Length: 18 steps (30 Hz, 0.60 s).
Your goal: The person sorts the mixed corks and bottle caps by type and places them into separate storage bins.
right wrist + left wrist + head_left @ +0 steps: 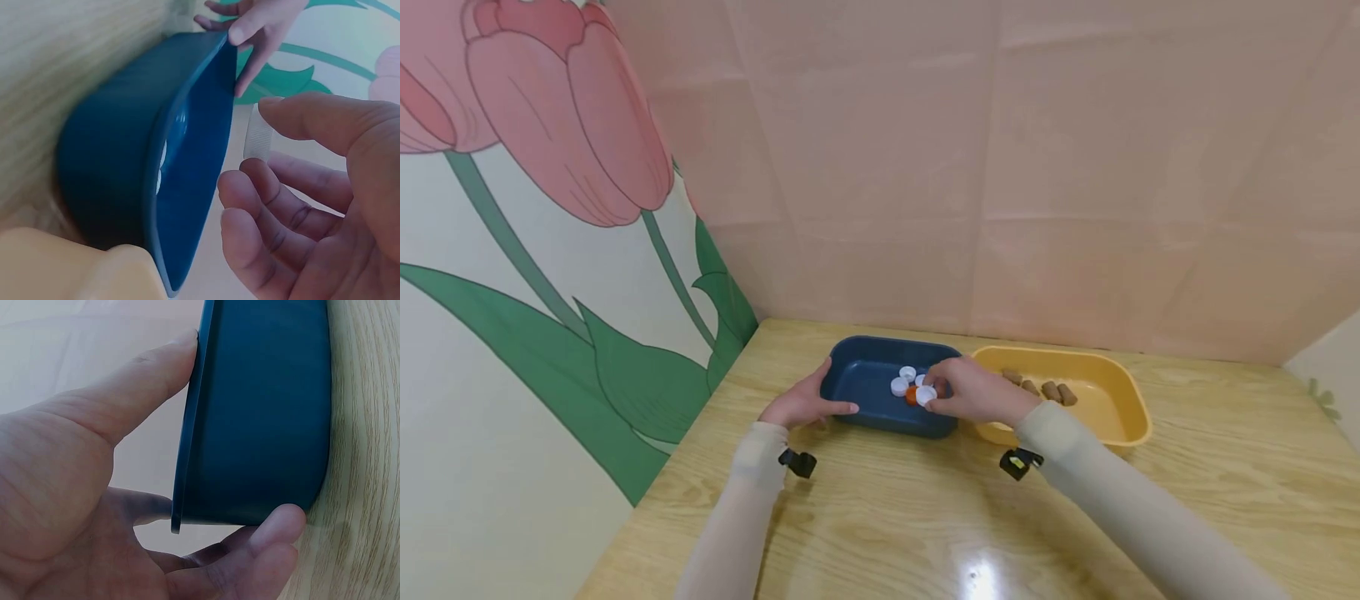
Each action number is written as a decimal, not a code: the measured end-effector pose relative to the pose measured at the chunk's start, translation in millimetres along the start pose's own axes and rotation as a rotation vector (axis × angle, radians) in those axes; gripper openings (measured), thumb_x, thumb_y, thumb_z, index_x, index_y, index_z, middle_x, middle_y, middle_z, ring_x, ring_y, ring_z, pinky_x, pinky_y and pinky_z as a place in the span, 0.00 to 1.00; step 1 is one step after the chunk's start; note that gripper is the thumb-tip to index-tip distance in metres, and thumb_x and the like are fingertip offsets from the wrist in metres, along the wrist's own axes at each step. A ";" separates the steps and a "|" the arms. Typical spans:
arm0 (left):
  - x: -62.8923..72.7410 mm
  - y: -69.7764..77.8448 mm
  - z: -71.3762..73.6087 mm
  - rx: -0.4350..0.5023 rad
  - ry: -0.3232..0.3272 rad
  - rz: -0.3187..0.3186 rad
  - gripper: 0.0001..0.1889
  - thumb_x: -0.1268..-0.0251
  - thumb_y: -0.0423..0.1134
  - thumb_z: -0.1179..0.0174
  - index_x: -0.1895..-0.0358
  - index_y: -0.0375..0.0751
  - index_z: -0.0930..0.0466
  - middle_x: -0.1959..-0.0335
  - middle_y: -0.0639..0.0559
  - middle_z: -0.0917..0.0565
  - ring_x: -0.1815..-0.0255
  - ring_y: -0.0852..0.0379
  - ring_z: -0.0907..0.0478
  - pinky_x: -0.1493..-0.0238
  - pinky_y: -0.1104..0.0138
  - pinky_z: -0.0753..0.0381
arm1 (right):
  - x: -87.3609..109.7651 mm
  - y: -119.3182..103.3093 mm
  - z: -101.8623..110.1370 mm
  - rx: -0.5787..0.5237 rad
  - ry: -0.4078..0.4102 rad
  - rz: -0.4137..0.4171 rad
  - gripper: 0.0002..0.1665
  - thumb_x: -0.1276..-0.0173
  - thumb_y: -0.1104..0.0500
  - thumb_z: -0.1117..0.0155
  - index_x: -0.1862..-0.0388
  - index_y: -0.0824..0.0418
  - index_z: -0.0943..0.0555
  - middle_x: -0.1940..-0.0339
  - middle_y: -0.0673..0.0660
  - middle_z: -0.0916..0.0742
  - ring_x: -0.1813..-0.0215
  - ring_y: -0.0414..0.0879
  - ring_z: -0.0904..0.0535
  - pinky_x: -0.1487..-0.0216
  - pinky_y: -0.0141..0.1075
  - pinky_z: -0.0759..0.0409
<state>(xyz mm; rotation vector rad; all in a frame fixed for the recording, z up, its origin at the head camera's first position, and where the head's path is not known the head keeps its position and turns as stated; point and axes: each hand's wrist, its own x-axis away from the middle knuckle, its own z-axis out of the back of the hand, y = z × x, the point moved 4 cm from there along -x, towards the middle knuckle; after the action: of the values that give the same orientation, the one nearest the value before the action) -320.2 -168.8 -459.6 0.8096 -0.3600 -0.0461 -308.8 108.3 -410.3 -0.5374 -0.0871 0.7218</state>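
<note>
A white bottle cap [257, 134] is pinched between the thumb and fingertips of my right hand [973, 390]. In the head view this hand is over the right part of a dark blue tray [857, 417]. Several white caps [899, 387] and an orange cap [912, 396] lie inside the tray. My left hand [797, 407] holds the tray's left end. In the left wrist view its thumb [156, 375] lies against the rim, while other fingers bend around the outer wall near the wooden table [365, 456].
Right beside the blue tray stands a yellow tray [1120, 408], partly behind the right hand and sleeve. Several brown cork-like pieces [1058, 393] lie in it. A pink covering [880, 167] rises behind the table, and a tulip-patterned wall [550, 350] borders it on the left.
</note>
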 end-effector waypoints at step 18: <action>-0.7 -0.8 1.1 0.006 -0.011 0.004 0.60 0.43 0.57 0.28 0.17 0.55 0.64 0.19 0.38 0.50 0.54 0.44 0.16 0.40 0.49 0.24 | -66.0 7.1 -5.5 0.038 -0.163 -0.079 0.19 0.34 0.61 0.30 0.44 0.59 0.17 0.72 0.50 0.17 0.74 0.43 0.24 0.71 0.33 0.23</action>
<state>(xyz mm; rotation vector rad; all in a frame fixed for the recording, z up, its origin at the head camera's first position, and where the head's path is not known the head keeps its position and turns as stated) -321.1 -170.1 -459.7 0.8149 -0.3720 -0.0454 -361.4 67.5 -411.6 -0.4359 -0.2446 0.6882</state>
